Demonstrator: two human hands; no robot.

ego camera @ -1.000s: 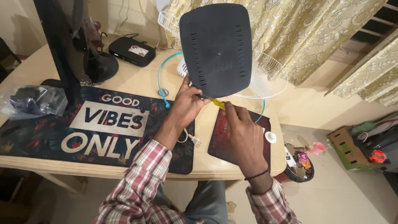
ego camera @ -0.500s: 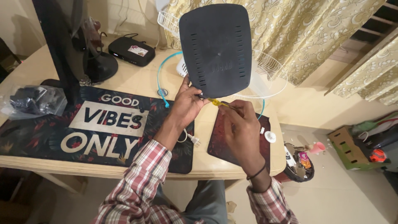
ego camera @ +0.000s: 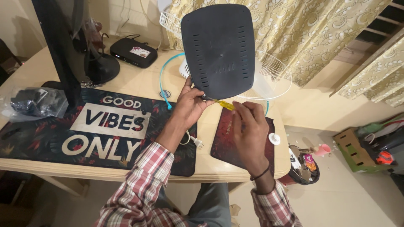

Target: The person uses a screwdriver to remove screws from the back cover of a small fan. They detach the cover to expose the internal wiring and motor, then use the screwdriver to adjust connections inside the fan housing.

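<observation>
- The left hand grips the lower edge of a dark plastic base plate and holds it upright above the wooden desk, the vented flat side facing the camera.
- The fingers of this hand are curled around the lower left corner of the plate, with the thumb on the front face.
- The right hand is closed around a yellow-handled screwdriver; the fingers pinch the handle and the shaft points to the lower edge of the plate, just beside the left hand's fingertips.
- The tip of the screwdriver touches the plate near its bottom corner; I cannot tell if it sits in a screw.
- Behind the plate lies a white wire fan guard, partly hidden by the plate, and a light blue ring curves out to the left of the plate.
- Under the right hand, below the plate, a dark red mouse pad lies on the desk, and a small white round cap rests at its right edge.
- A white power plug with its cord lies just below the left wrist.
- To the left of the plate, a large dark desk mat with white letters covers the desk.
- Farther left of the plate stands a black monitor stand, and a black router box lies behind it.
- Both sleeves are of red and white plaid cloth.
</observation>
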